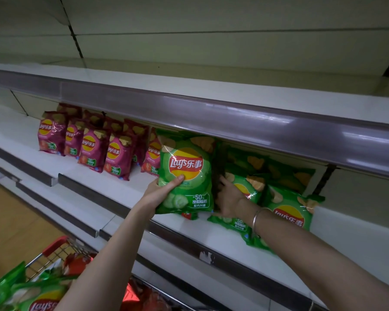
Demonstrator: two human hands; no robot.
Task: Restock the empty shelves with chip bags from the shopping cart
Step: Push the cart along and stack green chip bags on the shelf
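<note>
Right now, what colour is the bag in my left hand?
The bag is green, clearest in head view.

dim greenish light | rail glare | soft focus | edges bowed

The chip bags (186, 158) were glossy plastic film (crinkled), the shelf (121, 187) matt white, its price rail (211, 117) shiny, the bracelet (256, 218) metal.

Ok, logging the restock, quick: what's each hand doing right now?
Left hand: holding a green chip bag.
Right hand: open, pushing against the shelved green bags.
</note>
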